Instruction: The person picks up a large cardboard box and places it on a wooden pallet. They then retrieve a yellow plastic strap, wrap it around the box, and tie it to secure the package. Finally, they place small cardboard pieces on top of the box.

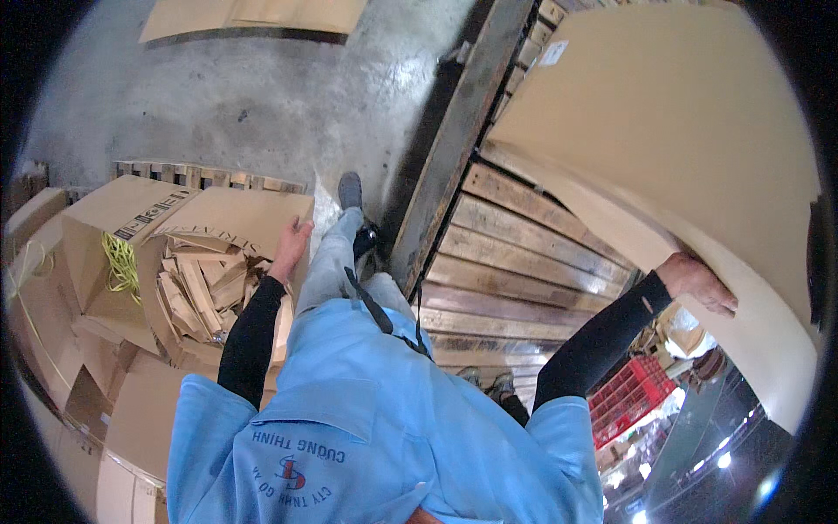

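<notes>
At the right, my right hand point(697, 281) is closed on the near edge of a large brown cardboard sheet point(655, 113), which bends upward where I hold it. My left hand point(291, 249) hangs at my left side, fingers loosely apart, with nothing seen in it. It is nearest to an open carton point(253, 208) filled with torn cardboard scraps point(205, 284). Whether it touches the carton's flap I cannot tell.
Slatted wooden pallets point(515, 262) lie under and beside the sheet, with a long beam point(463, 140) along their edge. Another carton holds yellow-green strapping point(122, 266). A red plastic crate point(630, 397) stands behind my right arm. Flat cardboard point(253, 16) lies on the concrete floor point(236, 96).
</notes>
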The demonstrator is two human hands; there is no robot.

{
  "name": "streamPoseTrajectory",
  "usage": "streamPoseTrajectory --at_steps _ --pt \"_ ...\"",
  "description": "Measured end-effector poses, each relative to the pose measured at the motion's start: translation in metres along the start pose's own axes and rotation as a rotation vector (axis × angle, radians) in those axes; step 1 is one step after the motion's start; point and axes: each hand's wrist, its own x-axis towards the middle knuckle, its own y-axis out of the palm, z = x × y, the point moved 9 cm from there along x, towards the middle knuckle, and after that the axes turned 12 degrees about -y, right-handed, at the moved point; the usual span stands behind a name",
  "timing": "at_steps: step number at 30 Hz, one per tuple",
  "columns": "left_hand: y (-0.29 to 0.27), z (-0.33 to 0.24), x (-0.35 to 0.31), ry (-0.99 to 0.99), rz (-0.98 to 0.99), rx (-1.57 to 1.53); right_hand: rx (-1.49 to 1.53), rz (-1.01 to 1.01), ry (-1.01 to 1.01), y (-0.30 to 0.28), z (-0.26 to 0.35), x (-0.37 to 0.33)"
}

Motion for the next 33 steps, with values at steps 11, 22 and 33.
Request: streamPoseTrajectory --at_steps 11,22,33 --pt "-0.049 0.014 -0.010 -0.144 -0.052 -0.088 -0.810 0.112 -0.549 0.002 -0.004 0.001" --pt "-0.023 0.029 0.000 -0.067 -0.042 -0.086 -0.031 -0.119 0.029 -0.006 0.001 0.004" --pt "-0.013 0.018 -0.018 0.021 -0.068 0.017 -0.692 0.048 -0.450 0.011 -0.011 0.005"
